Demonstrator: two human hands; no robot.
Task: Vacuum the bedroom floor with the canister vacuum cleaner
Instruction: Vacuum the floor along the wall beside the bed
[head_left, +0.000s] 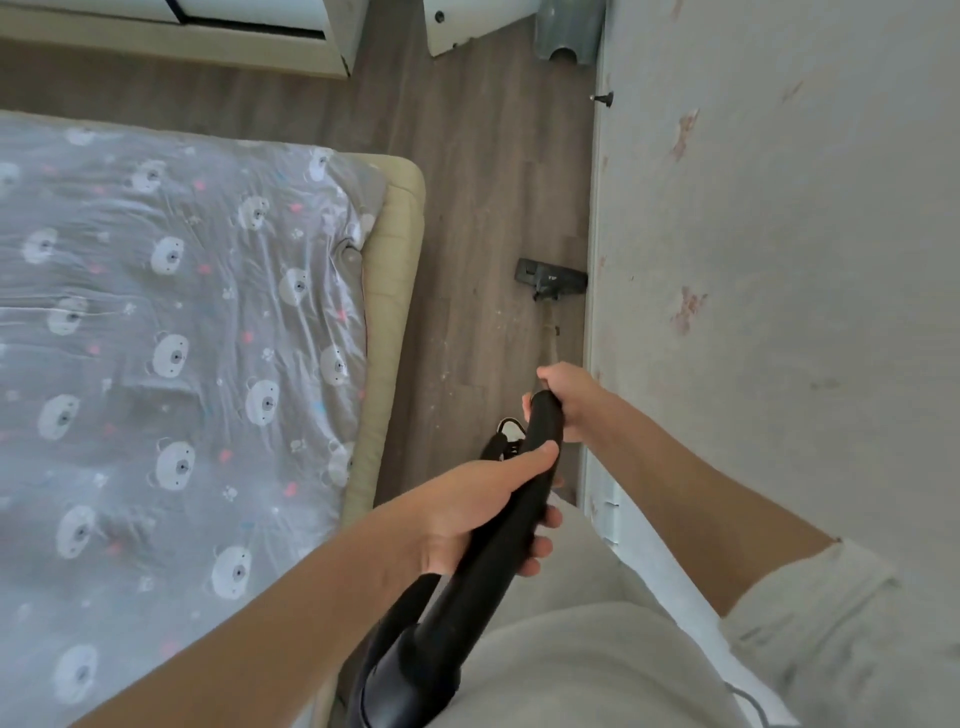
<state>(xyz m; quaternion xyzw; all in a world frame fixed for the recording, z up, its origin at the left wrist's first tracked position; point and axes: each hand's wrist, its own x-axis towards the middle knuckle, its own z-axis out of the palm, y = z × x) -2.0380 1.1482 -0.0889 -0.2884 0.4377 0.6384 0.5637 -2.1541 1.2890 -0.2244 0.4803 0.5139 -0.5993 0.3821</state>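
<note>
Black handle (524, 499), lower centre of frame, gripped by the left hand (483, 512) low and the right hand (569, 400) higher up. The wand runs up-frame to the floor head (551, 278) on the wood floor (467, 208), beside the wall (779, 260). Bed (171, 338) fills the left.

Both forearms bare from wrist to above the elbow. Left hand (483, 514) and right hand (566, 400) — no rings, watch or bands visible.

Right sleeve (810, 623) at 4 o'clock: pale grey-beige fabric, pushed up, edge bunched and creased.

Trousers (582, 665) at 6 o'clock — same pale grey-beige, plain, soft folds.

One shoe (511, 428) near centre (mostly hidden): white toe, dark trim; laces cannot be made out.
</note>
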